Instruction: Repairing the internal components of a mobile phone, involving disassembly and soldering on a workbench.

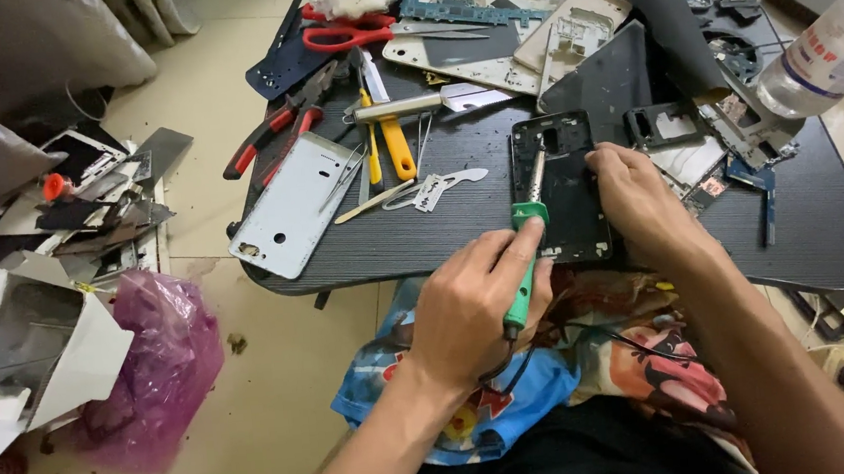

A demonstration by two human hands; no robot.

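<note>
My left hand (472, 303) grips a soldering iron with a green handle (526, 249); its metal tip rests on the upper left part of a black phone frame (580, 209). The frame lies flat near the front edge of a low black table (422, 242). My right hand (640, 200) presses on the frame's right edge, fingers curled over it. The iron's dark cord runs down over my lap.
Red scissors (346, 34), red-handled pliers (268, 134), a yellow-handled screwdriver (395, 147), tweezers and a silver phone back cover (289, 207) lie left of the frame. Phone boards and covers crowd the back. A plastic bottle (829, 49) lies right. A purple bag (156, 363) sits on the floor.
</note>
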